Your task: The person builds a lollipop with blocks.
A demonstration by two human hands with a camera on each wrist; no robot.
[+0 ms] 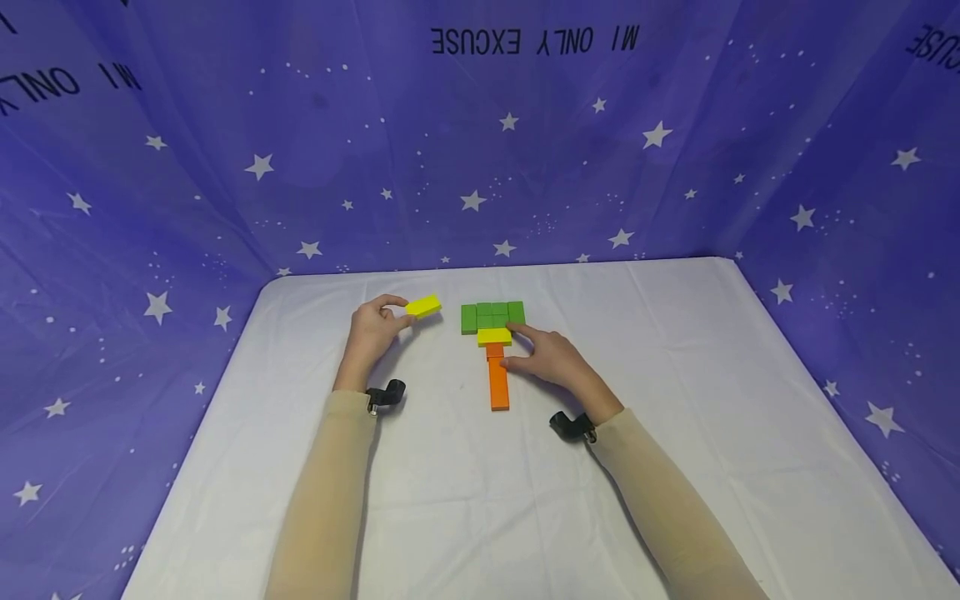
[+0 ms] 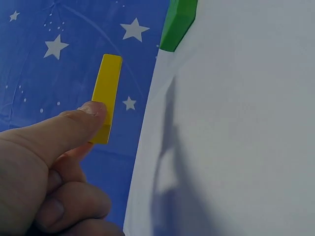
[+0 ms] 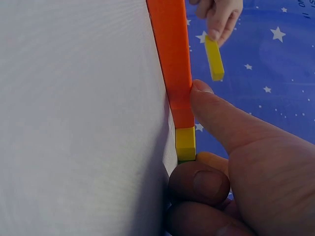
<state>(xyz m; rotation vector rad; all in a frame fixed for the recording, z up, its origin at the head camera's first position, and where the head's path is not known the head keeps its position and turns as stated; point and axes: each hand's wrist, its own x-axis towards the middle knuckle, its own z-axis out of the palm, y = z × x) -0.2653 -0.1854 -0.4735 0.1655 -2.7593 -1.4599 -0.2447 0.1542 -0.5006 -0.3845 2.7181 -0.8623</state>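
Observation:
My left hand (image 1: pixel 372 335) pinches a yellow block (image 1: pixel 423 307) between thumb and fingers, off to the left of a flat arrangement of blocks. In the left wrist view that block (image 2: pixel 107 88) points away from the thumb. Several green blocks (image 1: pixel 469 320) lie side by side at the far end of the arrangement. Below them come another yellow block (image 1: pixel 493 337), a short orange block (image 1: pixel 495 351) and a long orange block (image 1: pixel 498 385). My right hand (image 1: pixel 553 357) is at the arrangement's right side, thumb at the orange blocks and forefinger by the green and yellow ones.
A white cloth (image 1: pixel 450 500) covers the table. Behind and to both sides hangs a purple curtain (image 1: pixel 405 225) with white stars. A black wrist device sits on the left sleeve (image 1: pixel 322 483), and another on the right sleeve (image 1: pixel 667 500).

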